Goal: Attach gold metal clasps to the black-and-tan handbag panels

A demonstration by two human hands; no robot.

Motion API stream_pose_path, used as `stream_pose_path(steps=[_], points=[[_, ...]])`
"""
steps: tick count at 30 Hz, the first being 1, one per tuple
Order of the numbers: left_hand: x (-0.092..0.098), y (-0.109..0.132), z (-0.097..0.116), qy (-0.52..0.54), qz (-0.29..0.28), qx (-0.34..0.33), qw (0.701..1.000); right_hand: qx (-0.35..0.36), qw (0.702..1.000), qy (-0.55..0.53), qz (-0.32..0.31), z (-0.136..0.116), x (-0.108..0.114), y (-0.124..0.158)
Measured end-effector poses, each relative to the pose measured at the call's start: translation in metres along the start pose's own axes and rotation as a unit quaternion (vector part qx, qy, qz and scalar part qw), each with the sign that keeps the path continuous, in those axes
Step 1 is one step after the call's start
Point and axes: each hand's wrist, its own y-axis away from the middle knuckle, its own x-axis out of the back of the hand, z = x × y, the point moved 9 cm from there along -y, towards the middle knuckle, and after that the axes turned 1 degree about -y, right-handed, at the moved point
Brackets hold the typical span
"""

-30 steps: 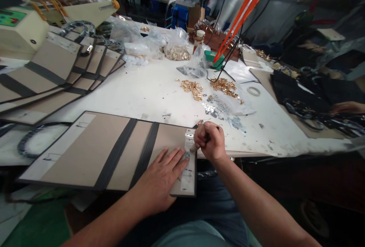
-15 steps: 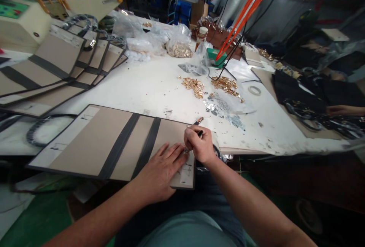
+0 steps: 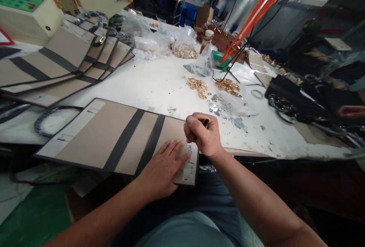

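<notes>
A long beige panel (image 3: 116,123) with dark edging and two black strips lies in front of me, reaching past the table's near edge. My left hand (image 3: 162,167) rests flat on its right part, fingers spread and holding nothing. Just beyond those fingertips, a small silvery metal piece (image 3: 189,148) sits on the panel's pale end strip. My right hand (image 3: 203,135) is closed round a thin tool with a dark handle (image 3: 205,123), above the panel's right end. The tool's lower end is hidden by the fingers, so its exact kind does not show.
Stacked similar panels (image 3: 65,49) and a beige machine (image 3: 31,19) stand at the left. Gold metal pieces (image 3: 228,86) lie in heaps mid-table, near silvery plates (image 3: 218,106) and a tape roll (image 3: 257,94). Orange straps (image 3: 253,15) hang down. A co-worker's hand (image 3: 350,111) is at far right.
My right hand has lifted a little from the panel with the tool, uncovering the small metal piece. My left hand stays pressed flat. The whole view has shifted slightly.
</notes>
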Motion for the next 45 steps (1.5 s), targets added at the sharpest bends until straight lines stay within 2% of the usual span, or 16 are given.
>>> stream_pose_path(steps=[5, 11, 15, 17, 21, 23, 25, 27, 28, 30, 32, 34, 37, 40, 42, 45], points=[[0.003, 0.002, -0.001, 0.009, 0.001, 0.009, 1.0, -0.047, 0.995, 0.082, -0.035, 0.009, -0.005, -0.002], [0.001, 0.002, -0.003, -0.005, 0.003, 0.014, 1.0, 0.017, 1.0, -0.007, 0.011, 0.003, 0.013, 0.006], [0.002, 0.003, -0.001, -0.009, -0.006, 0.009, 1.0, -0.012, 0.999, -0.024, 0.046, 0.028, 0.025, 0.017], [0.003, 0.003, 0.0, -0.018, -0.014, 0.015, 1.0, -0.017, 0.999, -0.004, 0.05, 0.027, 0.034, 0.026], [-0.002, 0.005, 0.004, -0.04, -0.056, 0.02, 0.997, -0.041, 0.996, -0.046, 0.06, 0.002, 0.054, 0.075], [0.001, 0.009, 0.007, -0.034, -0.053, 0.003, 0.998, -0.065, 0.997, -0.024, 0.015, -0.006, 0.05, 0.111], [0.022, 0.016, 0.006, 0.005, 0.014, -0.01, 1.0, -0.095, 0.995, 0.032, -0.015, -0.001, 0.043, 0.144], [0.058, 0.028, -0.003, 0.083, 0.106, 0.006, 0.991, -0.106, 0.991, 0.077, -0.022, 0.009, 0.036, 0.162], [0.078, 0.036, -0.011, 0.132, 0.147, 0.041, 0.979, -0.102, 0.99, 0.092, -0.017, 0.011, 0.033, 0.162], [0.116, 0.057, -0.034, 0.229, 0.211, 0.161, 0.936, -0.072, 0.992, 0.105, 0.017, 0.004, 0.029, 0.148], [0.148, 0.087, -0.05, 0.314, 0.274, 0.297, 0.859, -0.002, 0.994, 0.092, 0.058, -0.024, 0.024, 0.123], [0.171, 0.118, -0.053, 0.386, 0.341, 0.375, 0.771, 0.081, 0.994, 0.056, 0.044, -0.063, 0.009, 0.096], [0.188, 0.153, -0.048, 0.485, 0.414, 0.4, 0.658, 0.168, 0.985, 0.001, -0.038, -0.113, -0.026, 0.067], [0.193, 0.178, -0.042, 0.541, 0.458, 0.402, 0.579, 0.192, 0.98, -0.038, -0.032, -0.137, -0.042, 0.051], [0.197, 0.19, -0.037, 0.559, 0.472, 0.408, 0.547, 0.181, 0.981, -0.067, 0.008, -0.142, -0.041, 0.044], [0.203, 0.2, -0.03, 0.566, 0.483, 0.42, 0.52, 0.15, 0.983, -0.096, 0.049, -0.142, -0.033, 0.041]])
